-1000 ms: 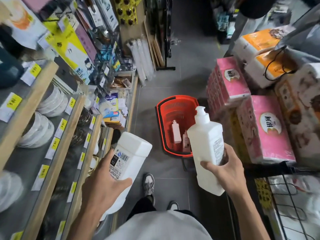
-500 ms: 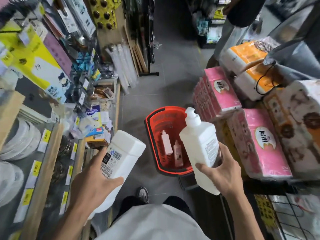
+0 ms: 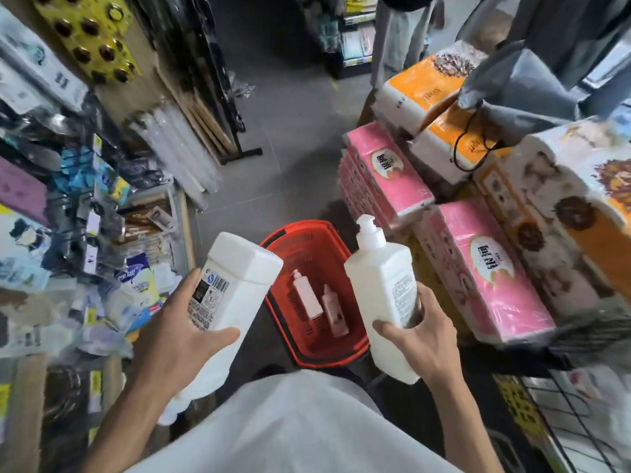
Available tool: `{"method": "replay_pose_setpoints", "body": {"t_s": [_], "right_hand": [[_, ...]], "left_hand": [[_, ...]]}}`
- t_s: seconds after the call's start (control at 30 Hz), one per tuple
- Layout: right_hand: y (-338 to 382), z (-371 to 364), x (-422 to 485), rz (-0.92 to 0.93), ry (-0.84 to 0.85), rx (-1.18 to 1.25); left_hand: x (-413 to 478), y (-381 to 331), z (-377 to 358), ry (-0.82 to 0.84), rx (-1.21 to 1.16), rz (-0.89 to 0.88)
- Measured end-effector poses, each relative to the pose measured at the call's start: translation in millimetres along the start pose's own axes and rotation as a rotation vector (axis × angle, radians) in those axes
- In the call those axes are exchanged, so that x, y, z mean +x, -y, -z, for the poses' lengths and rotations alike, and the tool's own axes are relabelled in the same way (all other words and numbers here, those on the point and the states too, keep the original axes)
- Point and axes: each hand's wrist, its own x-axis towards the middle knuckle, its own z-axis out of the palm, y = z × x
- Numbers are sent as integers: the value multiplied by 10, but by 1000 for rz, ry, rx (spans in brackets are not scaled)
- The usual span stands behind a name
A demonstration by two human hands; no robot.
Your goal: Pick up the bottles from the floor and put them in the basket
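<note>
My left hand (image 3: pixel 177 332) grips a capped white bottle (image 3: pixel 235 285), my right hand (image 3: pixel 420 339) a pump bottle (image 3: pixel 382 295), with the red basket (image 3: pixel 300 230) on the floor below and between them; I judge a drop from this height could bounce out or knock the two small bottles (image 3: pixel 305 298) inside.

Shop aisle: stacked tissue packs (image 3: pixel 485 268), seemingly price-tagged shelves (image 3: pixel 29 404).
</note>
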Motion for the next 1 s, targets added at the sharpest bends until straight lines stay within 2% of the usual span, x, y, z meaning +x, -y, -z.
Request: {"method": "replay_pose_setpoints", "body": {"t_s": [0.27,0.53,0.73,0.83,1.0], "right_hand": [[167,-64,388,-66,-47,6],[465,-416,659,-318,-179,17],[883,-809,667,-472,-302,36],[996,-987,567,-523,-316,50],[796,-1280,416,-664,-320,100]], "left_hand": [[801,-497,27,90,0,-162],[2051,-727,-113,325,88,-369],[2942,-906,-185,490,268,-507],[3275,-1028,-253,506,344,-567],[3618,-1163,-516,491,395,-638]]}}
